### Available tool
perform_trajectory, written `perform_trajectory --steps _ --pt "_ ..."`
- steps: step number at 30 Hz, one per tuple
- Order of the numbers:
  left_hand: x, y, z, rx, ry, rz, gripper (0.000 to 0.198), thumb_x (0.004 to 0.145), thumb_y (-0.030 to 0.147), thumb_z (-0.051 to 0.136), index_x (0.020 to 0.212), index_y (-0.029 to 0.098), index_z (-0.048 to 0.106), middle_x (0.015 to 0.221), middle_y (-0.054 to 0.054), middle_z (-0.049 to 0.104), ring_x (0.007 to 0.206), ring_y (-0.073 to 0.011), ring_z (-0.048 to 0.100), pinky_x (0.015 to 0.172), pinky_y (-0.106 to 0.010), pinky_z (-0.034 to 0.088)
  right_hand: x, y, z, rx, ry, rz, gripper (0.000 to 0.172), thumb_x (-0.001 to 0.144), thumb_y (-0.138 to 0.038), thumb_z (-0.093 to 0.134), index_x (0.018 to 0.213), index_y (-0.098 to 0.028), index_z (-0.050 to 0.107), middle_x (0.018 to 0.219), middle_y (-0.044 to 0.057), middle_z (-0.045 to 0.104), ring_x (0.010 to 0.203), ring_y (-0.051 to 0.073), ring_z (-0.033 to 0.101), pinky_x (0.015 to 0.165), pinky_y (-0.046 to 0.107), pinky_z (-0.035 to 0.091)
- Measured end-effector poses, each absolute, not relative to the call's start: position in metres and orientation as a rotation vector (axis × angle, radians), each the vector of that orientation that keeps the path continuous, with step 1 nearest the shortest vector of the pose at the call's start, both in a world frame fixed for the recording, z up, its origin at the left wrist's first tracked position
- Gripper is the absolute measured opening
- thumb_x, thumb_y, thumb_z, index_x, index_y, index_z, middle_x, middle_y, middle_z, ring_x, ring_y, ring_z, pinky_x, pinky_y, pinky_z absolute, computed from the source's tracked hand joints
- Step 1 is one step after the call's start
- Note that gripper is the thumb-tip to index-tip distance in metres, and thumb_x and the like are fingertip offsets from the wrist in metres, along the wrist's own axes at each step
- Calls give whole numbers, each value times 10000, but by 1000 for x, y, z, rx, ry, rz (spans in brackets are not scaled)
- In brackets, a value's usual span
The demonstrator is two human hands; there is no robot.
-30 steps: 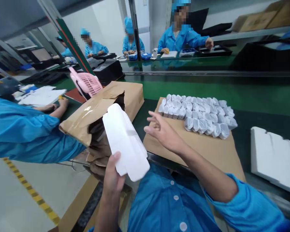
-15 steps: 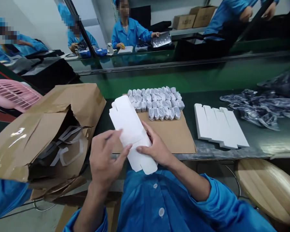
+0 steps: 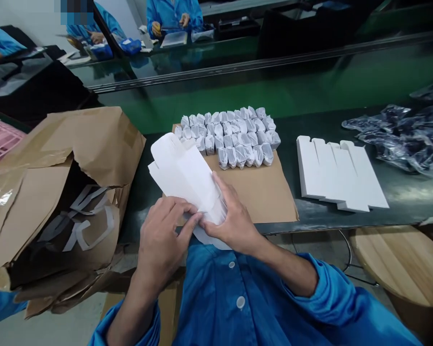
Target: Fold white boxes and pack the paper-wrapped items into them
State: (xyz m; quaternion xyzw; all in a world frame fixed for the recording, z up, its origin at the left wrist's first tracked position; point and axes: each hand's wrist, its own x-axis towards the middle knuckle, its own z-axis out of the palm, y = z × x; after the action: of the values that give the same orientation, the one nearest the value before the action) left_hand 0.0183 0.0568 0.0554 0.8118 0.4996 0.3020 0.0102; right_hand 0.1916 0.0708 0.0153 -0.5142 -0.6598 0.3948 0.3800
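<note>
The left hand [image 3: 164, 235] and right hand [image 3: 234, 223] are pinched, fingertips nearly meeting, on the near end of a stack of flat white cartons [image 3: 182, 168], held slanted over the table's near edge. The stack is judged light, bendable and apt to fan apart, so it is best gripped across both long edges. Compared with half a second earlier, the hands are closer together and less of the near end is left showing.
</note>
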Motion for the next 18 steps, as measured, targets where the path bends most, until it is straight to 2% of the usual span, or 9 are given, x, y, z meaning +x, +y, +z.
perform_trajectory --steps 10,12,15,18 --pt "17 70 46 2690 1450 912 87 938 176 587 866 195 543 851 -28 641 808 -177 574 732 -314 433 197 81 19 -1349 -1669 1111 1028 710 -379 745 1587 -178 248 1496 161 439 1339 341 486 1094 533 454" --pt "19 69 48 2617 1554 867 62 925 214 620 897 194 568 862 -22 657 809 -175 591 724 -309 436 193 80 18 -1393 -1679 1054 1013 728 -387 725 1590 -171 238 1464 173 461 1300 346 514 1057 542 481" --pt "22 65 53 2464 1670 932 136 861 274 720 902 211 607 803 21 654 748 -160 595 700 -302 431 185 75 16 -1388 -1731 894 948 772 -395 684 1581 -151 255 1384 186 517 1246 340 545 1018 536 509" --pt "26 60 56 2313 1693 1018 126 846 227 729 828 225 604 751 55 625 691 -133 572 700 -288 429 180 72 16 -1367 -1789 688 856 814 -364 637 1562 -143 284 1307 190 554 1206 333 559 982 528 528"
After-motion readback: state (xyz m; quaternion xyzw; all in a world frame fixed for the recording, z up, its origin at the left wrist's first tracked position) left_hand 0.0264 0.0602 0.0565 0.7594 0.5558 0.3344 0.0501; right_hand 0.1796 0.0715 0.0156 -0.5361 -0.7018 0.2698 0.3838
